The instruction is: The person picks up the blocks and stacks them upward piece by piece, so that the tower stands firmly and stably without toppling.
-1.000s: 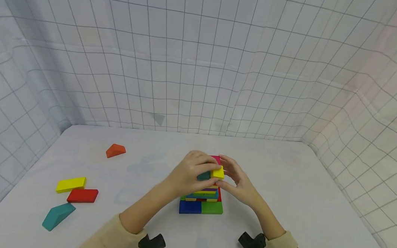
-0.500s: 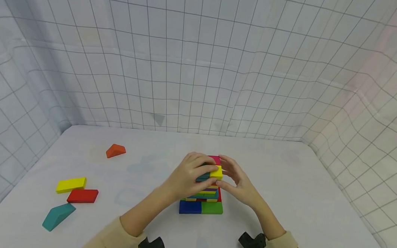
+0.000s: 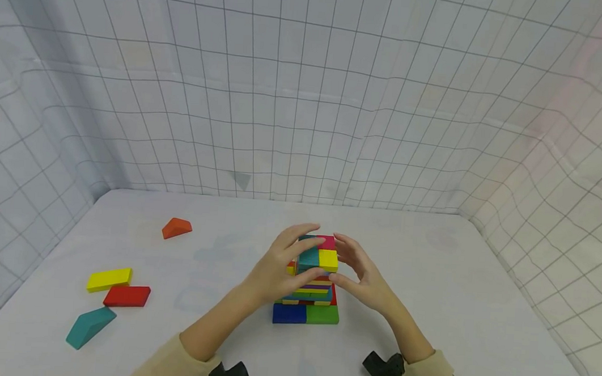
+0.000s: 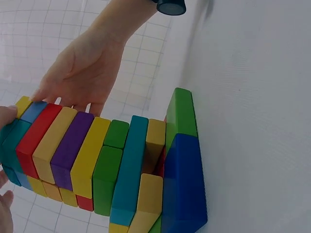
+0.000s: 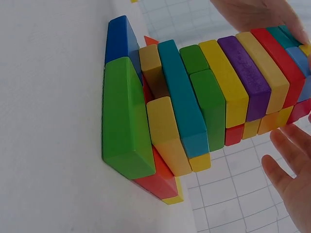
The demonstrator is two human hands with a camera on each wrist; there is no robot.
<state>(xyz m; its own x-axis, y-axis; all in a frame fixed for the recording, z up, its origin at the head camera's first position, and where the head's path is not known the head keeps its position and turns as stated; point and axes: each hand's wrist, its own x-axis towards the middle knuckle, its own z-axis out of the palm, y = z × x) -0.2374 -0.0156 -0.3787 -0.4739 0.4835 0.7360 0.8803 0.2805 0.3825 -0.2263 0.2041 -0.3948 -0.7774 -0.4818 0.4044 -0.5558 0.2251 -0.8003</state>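
Observation:
A stacked tower of coloured wooden blocks (image 3: 312, 288) stands on the white table. Its top shows teal (image 3: 308, 259), yellow (image 3: 328, 261) and pink (image 3: 326, 243) blocks. My left hand (image 3: 285, 264) is at the tower's upper left side, its fingers spread and the thumb at the front below the top layer. In the left wrist view a fingertip (image 4: 7, 115) of it touches the top. My right hand (image 3: 364, 276) stands at the right side with loosely bent fingers near the upper layers, thumb by the front corner. The tower's far side is hidden.
Loose blocks lie at the left of the table (image 3: 469, 287): a yellow one (image 3: 109, 279), a red one (image 3: 127, 296), a teal wedge-like one (image 3: 91, 327) and, farther back, an orange one (image 3: 177, 228). A grid-patterned white curtain (image 3: 306, 97) surrounds the table.
My left hand has pulled the yellow block slightly left against the teal one, then spread its fingers and drawn back left, uncovering the top. My right hand has barely moved.

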